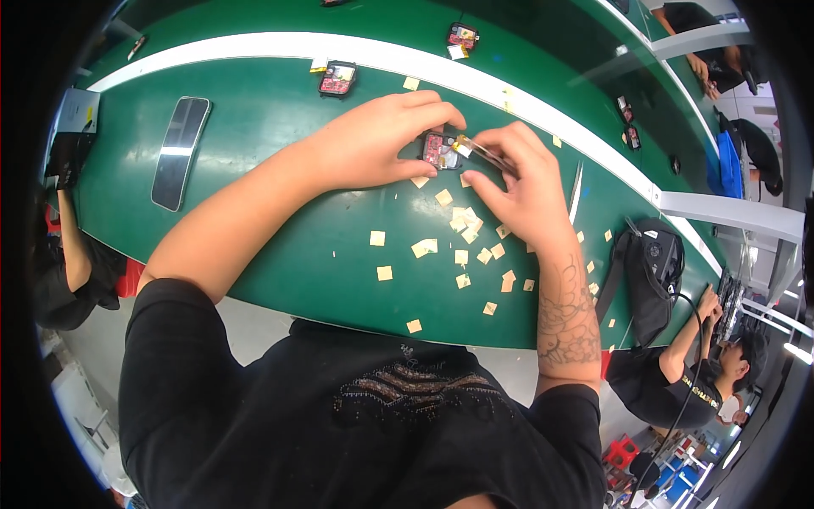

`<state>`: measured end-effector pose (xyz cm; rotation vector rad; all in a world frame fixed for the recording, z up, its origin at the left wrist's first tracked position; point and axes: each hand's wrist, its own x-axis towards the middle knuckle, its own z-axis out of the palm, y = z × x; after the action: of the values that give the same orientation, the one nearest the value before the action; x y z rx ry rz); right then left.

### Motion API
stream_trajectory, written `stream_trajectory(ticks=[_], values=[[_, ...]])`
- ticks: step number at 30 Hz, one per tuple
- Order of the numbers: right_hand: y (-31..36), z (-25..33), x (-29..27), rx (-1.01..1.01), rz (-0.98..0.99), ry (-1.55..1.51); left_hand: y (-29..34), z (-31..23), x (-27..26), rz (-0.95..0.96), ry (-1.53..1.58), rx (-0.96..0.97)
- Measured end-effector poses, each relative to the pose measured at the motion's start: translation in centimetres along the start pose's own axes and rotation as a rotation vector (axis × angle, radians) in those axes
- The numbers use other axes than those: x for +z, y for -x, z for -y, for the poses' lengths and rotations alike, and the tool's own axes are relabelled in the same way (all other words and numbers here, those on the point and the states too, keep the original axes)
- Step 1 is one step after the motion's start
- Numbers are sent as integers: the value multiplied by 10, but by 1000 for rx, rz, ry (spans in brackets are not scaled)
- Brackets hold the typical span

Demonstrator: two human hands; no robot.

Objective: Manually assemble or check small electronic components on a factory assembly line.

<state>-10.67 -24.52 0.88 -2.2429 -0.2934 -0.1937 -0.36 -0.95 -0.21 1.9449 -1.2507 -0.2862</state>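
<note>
My left hand [373, 140] rests on the green table [280, 212] and pinches a small black device with a red circuit board inside [439, 149]. Against the device's right side, my right hand [517, 178] grips thin tweezers [485, 153] whose tip carries a small yellow square at the device's edge. Both hands meet over the device near the table's middle. Several small tan paper squares [465, 227] lie scattered just below my hands.
A dark phone [180, 151] lies at the left. Two more small devices [337, 79] [462, 36] sit by the white stripe [254, 47]. A metal strip [577, 192] lies right of my hand. A black bag [653, 271] sits at the table's right edge, other people around.
</note>
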Motion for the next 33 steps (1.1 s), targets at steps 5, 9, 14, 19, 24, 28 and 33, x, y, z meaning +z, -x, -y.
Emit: stream_trajectory(ticks=[5,9,14,19,24,28,33], values=[[-1,5,2,-54,73,167,-1,1,-1,0,-20,37],[0,0,1,-143,69,226,-2,-3,-3,15,-57,44],[-2,3,4,-35,62,101,1,-6,-3,40,-75,38],[-1,-6,7,190,40,-245,4,-5,-2,47,-200,95],[-1,-1,-6,230,149,-200,6,-5,0,45,-245,146],[1,-7,-11,178,174,-185,6,-8,1,25,-314,176],[0,4,-18,178,206,-116,7,-12,1,17,-376,217]])
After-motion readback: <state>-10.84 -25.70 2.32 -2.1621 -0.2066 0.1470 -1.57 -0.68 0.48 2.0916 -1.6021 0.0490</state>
